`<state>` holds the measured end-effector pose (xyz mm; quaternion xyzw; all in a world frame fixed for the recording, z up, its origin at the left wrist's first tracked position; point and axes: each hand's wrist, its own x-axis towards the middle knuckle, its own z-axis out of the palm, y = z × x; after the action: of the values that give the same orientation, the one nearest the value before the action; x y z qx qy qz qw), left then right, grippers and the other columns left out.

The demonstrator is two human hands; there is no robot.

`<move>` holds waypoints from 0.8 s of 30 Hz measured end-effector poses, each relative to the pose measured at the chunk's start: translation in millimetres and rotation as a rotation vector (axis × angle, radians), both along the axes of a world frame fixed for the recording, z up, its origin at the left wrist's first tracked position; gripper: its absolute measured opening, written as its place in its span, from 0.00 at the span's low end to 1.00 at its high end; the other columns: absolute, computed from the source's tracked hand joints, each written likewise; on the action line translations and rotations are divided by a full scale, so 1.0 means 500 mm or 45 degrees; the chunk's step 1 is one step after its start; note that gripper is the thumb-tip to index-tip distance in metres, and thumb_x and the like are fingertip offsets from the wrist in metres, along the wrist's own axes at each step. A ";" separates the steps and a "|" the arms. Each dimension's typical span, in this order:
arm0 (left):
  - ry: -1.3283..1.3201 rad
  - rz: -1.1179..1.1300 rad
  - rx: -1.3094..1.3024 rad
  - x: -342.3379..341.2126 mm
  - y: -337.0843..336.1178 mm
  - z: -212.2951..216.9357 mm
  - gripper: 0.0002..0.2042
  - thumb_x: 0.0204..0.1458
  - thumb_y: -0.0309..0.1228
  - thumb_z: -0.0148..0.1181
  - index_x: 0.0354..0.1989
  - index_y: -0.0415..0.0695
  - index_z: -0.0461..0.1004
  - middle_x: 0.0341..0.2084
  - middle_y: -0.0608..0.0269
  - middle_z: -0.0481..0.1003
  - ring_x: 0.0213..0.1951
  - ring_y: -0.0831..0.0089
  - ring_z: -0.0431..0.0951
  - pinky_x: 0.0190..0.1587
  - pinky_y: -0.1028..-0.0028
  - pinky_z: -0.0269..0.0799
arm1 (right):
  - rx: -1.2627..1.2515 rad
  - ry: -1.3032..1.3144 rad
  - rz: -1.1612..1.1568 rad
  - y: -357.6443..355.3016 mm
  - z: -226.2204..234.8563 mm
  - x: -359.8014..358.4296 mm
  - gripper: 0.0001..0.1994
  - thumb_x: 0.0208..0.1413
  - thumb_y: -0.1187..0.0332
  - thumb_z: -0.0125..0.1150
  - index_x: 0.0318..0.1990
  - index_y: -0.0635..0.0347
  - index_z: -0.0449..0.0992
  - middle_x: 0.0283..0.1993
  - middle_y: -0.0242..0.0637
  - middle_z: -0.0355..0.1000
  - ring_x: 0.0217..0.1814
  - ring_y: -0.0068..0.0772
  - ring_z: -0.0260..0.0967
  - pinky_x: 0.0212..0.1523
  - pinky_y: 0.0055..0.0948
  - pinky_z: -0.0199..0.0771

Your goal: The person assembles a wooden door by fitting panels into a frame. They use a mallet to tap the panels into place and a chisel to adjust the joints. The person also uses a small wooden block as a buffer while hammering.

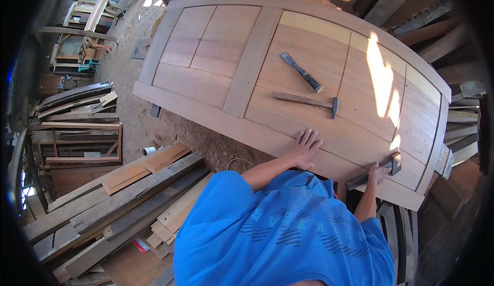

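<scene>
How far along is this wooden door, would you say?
The door looks assembled: frame and panels are joined. In hand: the left hand presses flat on its near edge while the right hand holds a dark tool at the corner. A chisel and hammer lie on top; the wood is bare, so finishing probably remains.

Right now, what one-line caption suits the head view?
Left hand flat on a wooden door; right hand grips a tool at its edge.

The person wears a loose, bright blue short-sleeved shirt of smooth fabric, printed across the front with darker blue wavy stripes and faint lettering. Both forearms are bare below the sleeves, and the left hand (304, 149) and right hand (380, 173) are bare, without gloves, rings or watch.
</scene>
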<state>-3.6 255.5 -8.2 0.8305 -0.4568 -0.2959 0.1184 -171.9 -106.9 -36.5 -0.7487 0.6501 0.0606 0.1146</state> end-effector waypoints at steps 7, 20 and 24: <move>-0.118 -0.081 0.041 -0.021 0.043 0.029 0.61 0.40 0.56 0.73 0.78 0.42 0.44 0.77 0.36 0.35 0.77 0.38 0.30 0.77 0.44 0.22 | 0.180 0.129 -0.200 -0.028 -0.005 0.019 0.42 0.56 0.52 0.64 0.69 0.72 0.54 0.68 0.63 0.61 0.70 0.61 0.63 0.67 0.54 0.66; -0.055 -0.047 -0.109 -0.016 0.047 0.015 0.61 0.32 0.42 0.81 0.76 0.41 0.47 0.65 0.47 0.58 0.68 0.46 0.56 0.72 0.48 0.46 | 0.249 0.200 -0.103 -0.015 0.002 0.013 0.32 0.57 0.56 0.59 0.62 0.74 0.67 0.64 0.65 0.64 0.66 0.65 0.66 0.62 0.57 0.71; -0.085 -0.155 -0.075 0.003 0.036 0.037 0.62 0.31 0.45 0.81 0.76 0.43 0.49 0.63 0.48 0.60 0.66 0.48 0.58 0.70 0.49 0.50 | -0.062 0.410 -0.233 0.031 -0.009 0.050 0.36 0.57 0.51 0.62 0.65 0.71 0.63 0.68 0.63 0.61 0.68 0.62 0.64 0.61 0.52 0.72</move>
<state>-2.0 273.5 10.2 0.8067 -0.5187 -0.2613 0.1091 -147.1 -91.1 -41.3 -0.6697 0.7266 0.1532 -0.0040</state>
